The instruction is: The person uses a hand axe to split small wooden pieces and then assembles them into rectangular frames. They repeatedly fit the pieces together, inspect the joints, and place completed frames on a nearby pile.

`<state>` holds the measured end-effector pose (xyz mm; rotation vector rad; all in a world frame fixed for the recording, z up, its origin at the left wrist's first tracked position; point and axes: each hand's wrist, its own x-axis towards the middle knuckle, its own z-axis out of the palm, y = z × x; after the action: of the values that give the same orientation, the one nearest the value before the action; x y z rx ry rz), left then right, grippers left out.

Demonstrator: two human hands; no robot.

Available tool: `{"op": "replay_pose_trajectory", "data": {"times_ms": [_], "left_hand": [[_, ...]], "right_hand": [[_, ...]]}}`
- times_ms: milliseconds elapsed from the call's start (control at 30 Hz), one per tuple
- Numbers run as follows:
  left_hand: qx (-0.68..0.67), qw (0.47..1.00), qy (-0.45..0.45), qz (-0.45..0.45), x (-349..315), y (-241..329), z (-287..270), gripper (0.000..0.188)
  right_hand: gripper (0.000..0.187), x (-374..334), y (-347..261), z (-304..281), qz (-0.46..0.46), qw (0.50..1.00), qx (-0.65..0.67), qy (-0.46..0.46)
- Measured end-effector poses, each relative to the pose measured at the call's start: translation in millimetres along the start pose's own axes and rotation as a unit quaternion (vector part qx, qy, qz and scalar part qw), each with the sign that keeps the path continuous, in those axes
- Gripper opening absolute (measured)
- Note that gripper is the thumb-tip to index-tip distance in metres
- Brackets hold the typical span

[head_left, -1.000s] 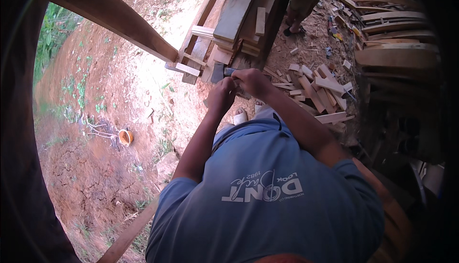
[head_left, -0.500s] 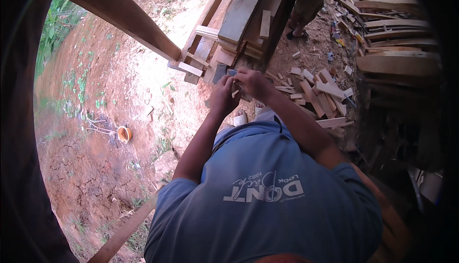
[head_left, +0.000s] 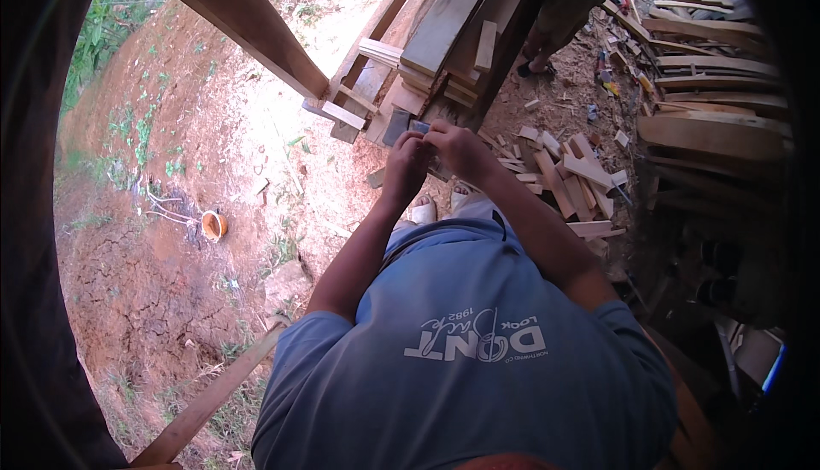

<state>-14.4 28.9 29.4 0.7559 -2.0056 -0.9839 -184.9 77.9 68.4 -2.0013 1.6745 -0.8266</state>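
Note:
My left hand (head_left: 405,169) and my right hand (head_left: 462,151) meet at the near end of a wooden workbench (head_left: 471,116). Their fingers are closed in a pinch, fingertips almost touching. What they hold between them is too small and covered by the fingers to make out. Just beyond my left fingertips a dark grey flat block (head_left: 396,128) lies on the bench end. Beside it, by my right fingertips, is a smaller blue-grey piece (head_left: 419,127), partly hidden.
Thick planks (head_left: 451,14) and short pale wood strips (head_left: 344,115) lie on the bench. Offcuts (head_left: 574,175) are heaped on the ground to the right, near stacked curved boards (head_left: 717,133). Another person's leg (head_left: 547,35) stands beyond. An orange container (head_left: 213,226) sits on the dirt at left.
The view has shifted slightly. Both hands stay pinched together at the bench end; a small pale bit that showed under the fingers is now out of sight.

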Motion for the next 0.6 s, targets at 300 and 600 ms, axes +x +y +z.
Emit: {"op": "replay_pose_trajectory", "data": {"times_ms": [300, 600], "left_hand": [[-0.008, 1.000, 0.000, -0.007, 1, -7, 1, 0.007], [-0.017, 0.999, -0.012, -0.049, 8, -5, 3, 0.014]], "right_hand": [[0.012, 1, -3, -6, 0.007, 1.000, 0.030, 0.002], [0.019, -13, 27, -20, 0.100, 0.994, 0.034, 0.025]]}}
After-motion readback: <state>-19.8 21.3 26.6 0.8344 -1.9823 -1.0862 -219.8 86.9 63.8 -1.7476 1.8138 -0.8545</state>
